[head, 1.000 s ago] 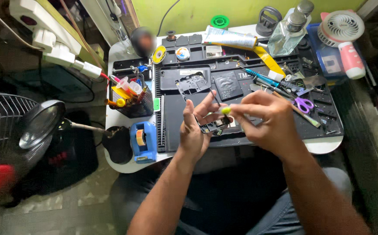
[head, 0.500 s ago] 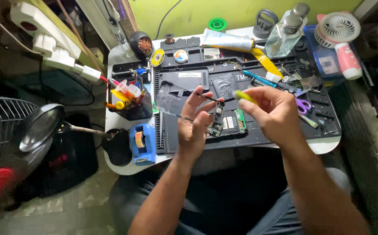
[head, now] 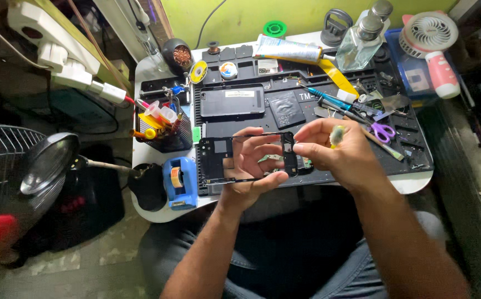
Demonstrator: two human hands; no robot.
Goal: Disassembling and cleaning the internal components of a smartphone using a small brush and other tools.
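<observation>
Change: black phone frame now lifted off black mat; earlier only small parts pinched
Left hand: grip closed around frame
Right hand: grip pinching frame's end, yellow-green tool tucked in

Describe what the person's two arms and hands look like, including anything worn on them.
Both forearms are bare, with no sleeves, gloves, watch or rings to be seen. The left hand and right hand show short, plain fingernails.

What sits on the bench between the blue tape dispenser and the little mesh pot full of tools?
Nothing stands between the blue tape dispenser and the mesh pot: the head view shows only bare white bench there.
</observation>
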